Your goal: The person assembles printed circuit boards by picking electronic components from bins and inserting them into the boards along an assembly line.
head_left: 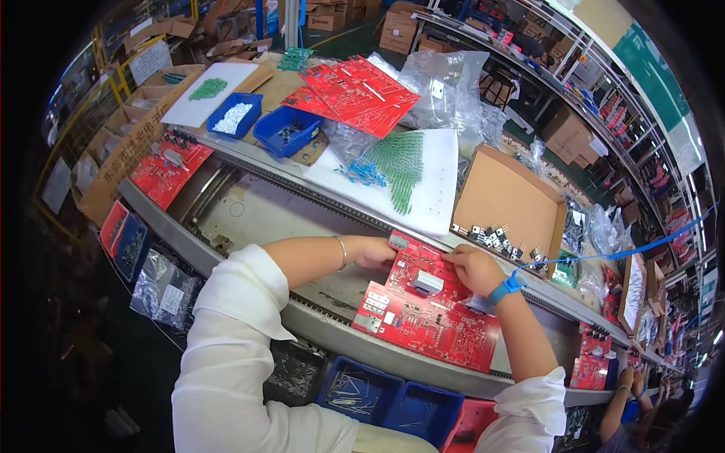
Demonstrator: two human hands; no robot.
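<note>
We hold a red circuit board over the conveyor line, its upper edge near the far rail. Our left hand grips the board's left corner, fingers curled around it. Our right hand, with a blue wrist strap, rests on the board's right edge, fingertips pinched at something too small to make out. A second red board lies beneath, toward the near rail. An open cardboard box of small black components sits just beyond the far rail.
</note>
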